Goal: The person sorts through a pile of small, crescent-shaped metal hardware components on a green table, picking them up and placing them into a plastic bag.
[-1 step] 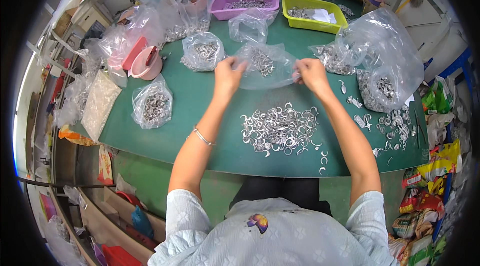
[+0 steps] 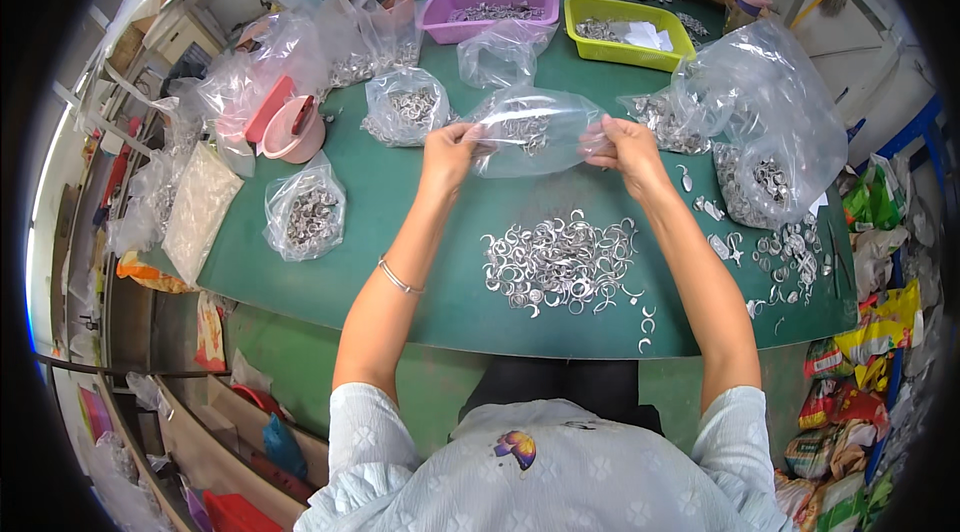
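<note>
Head view: both hands stretch a clear plastic bag [image 2: 535,132] above the green desk [image 2: 400,202].
Left hand [image 2: 450,154] and right hand [image 2: 625,147] fingers pinch its ends, unchanged; metal rings [image 2: 560,262] lie below.

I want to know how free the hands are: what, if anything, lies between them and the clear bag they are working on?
Nothing visible. The left hand and right hand already pinch the clear plastic bag at its two ends, above the green table. The pile of metal rings lies nearer the person, apart from the bag.
</note>
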{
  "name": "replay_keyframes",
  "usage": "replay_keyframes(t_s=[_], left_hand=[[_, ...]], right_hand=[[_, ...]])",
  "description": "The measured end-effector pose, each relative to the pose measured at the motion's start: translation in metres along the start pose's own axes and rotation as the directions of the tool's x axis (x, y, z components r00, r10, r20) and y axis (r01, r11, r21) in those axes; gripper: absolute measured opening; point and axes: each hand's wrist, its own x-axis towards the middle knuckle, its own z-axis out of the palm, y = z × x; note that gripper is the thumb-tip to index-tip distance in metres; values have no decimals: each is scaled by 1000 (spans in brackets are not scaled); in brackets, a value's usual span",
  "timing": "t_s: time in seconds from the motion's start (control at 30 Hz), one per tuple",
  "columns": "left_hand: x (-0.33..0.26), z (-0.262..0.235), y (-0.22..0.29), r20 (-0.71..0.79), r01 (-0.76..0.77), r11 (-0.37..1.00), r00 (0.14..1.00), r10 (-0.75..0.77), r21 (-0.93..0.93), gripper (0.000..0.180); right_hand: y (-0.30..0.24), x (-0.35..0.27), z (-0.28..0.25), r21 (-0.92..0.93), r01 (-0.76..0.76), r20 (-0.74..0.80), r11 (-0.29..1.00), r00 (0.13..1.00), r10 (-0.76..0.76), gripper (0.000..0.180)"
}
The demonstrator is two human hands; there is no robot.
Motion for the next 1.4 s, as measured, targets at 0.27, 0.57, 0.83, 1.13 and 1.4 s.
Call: replay_keyframes(t_s=[0.27, 0.57, 0.83, 1.13, 1.4], left_hand=[[44, 7, -27, 43, 136, 471, 978, -202, -872, 35], [48, -8, -6, 295, 49, 990, 956, -9, -130, 33], [95, -5, -18, 264, 150, 915, 963, -49, -375, 39], [30, 0, -34, -433, -385, 917, 812, 392, 108, 29], [-119, 38, -76, 539, -667, 383, 744, 395, 639, 42]], right_hand=[[27, 42, 8, 973, -191, 162, 128, 965, 209, 17], [12, 54, 1, 607, -212, 182, 766, 975, 125, 18], [44, 97, -30, 763, -446, 406, 467, 894, 191, 20], [28, 12, 2, -228, 265, -443, 937, 828, -343, 32], [68, -122, 31, -647, 640, 498, 416, 767, -404, 48]])
